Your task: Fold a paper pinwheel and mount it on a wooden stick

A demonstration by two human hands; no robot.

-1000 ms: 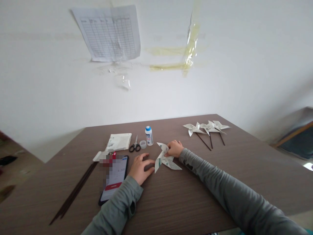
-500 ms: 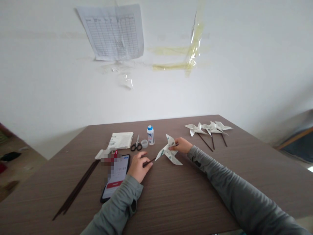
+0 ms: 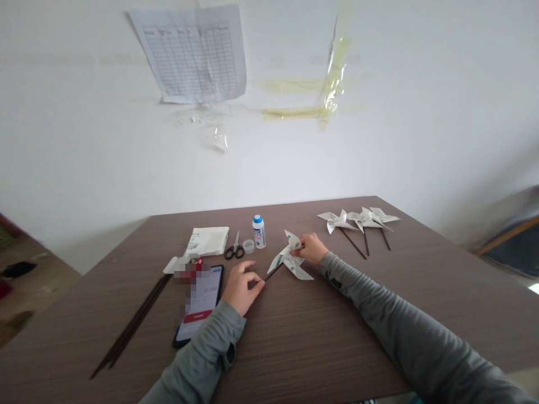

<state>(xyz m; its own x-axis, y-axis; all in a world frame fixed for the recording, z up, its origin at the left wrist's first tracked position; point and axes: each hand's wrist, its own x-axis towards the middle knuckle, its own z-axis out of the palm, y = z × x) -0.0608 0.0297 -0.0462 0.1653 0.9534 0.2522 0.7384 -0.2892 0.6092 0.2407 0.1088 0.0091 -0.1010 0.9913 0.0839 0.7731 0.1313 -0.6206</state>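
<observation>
My right hand (image 3: 312, 248) pinches the middle of a paper pinwheel (image 3: 295, 270), whose printed white blades spread just above the table. A thin dark brown stick (image 3: 274, 271) runs from under the pinwheel down to the left. Its end sits between the thumb and index finger of my left hand (image 3: 243, 287), which are pressed together. Where the stick meets the pinwheel is hidden behind the blades.
Several dark sticks (image 3: 133, 324) lie left of a phone (image 3: 201, 306). Behind are stacked paper squares (image 3: 208, 241), scissors (image 3: 234, 251), a small translucent cup (image 3: 249, 246) and a blue-capped white bottle (image 3: 259, 232). Three pinwheels on sticks (image 3: 336, 220) rest at the back right.
My left fingers have shifted along the stick to its end, and more of the stick shows near the pinwheel. My right hand keeps its hold; the phone's display reads differently.
</observation>
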